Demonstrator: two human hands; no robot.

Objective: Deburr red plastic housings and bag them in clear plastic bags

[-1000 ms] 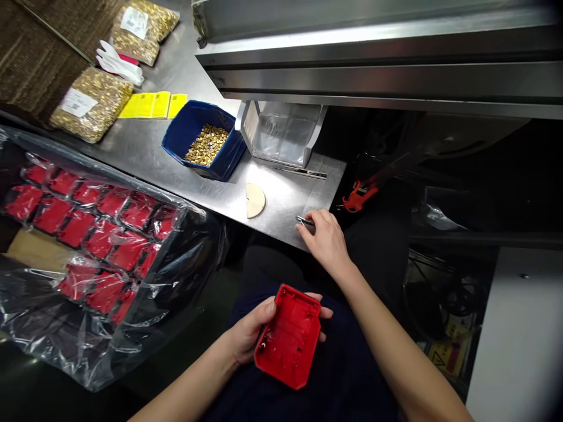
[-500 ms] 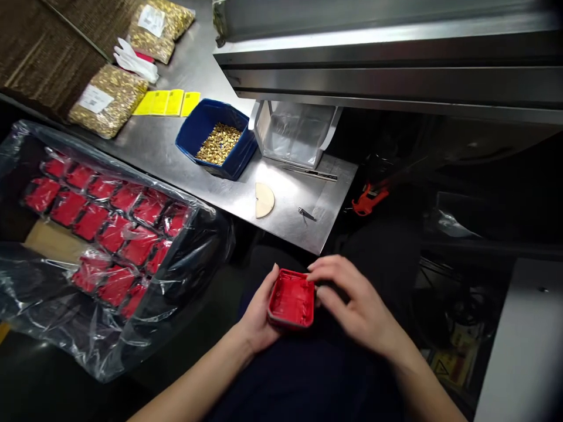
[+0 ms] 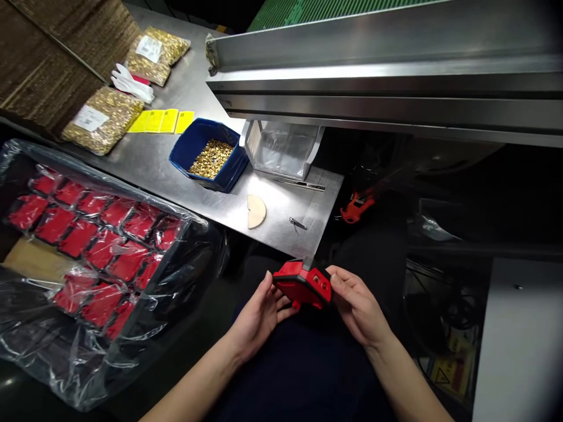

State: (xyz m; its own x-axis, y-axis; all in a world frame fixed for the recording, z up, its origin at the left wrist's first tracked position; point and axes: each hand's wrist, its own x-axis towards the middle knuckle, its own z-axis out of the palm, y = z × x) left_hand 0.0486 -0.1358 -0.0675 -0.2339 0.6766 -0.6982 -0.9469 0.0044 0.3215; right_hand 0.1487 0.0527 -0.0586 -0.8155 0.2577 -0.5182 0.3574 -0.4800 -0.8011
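A red plastic housing (image 3: 299, 282) with black edging is held tilted above my lap, its outer side and an end with small openings in view. My left hand (image 3: 261, 313) grips its left end, thumb on top and fingers beneath. At the right end, my right hand (image 3: 358, 305) pinches the housing between thumb and fingers. Just beyond, on the metal table, lie a pale disc with a straight-cut side (image 3: 256, 211) and a nail clipper (image 3: 298, 223).
At left, a plastic-lined crate (image 3: 193, 220) holds rows of bagged red housings (image 3: 85, 237). On the table (image 3: 149, 170) stand a blue bin (image 3: 182, 155) of brass pieces and a clear bin (image 3: 281, 149), near bags of brass parts (image 3: 105, 132). A metal frame (image 3: 373, 88) overhangs the right.
The housing has been turned over from its open hollow side to its outer side. My right hand has closed onto its right end. The view has shifted slightly.
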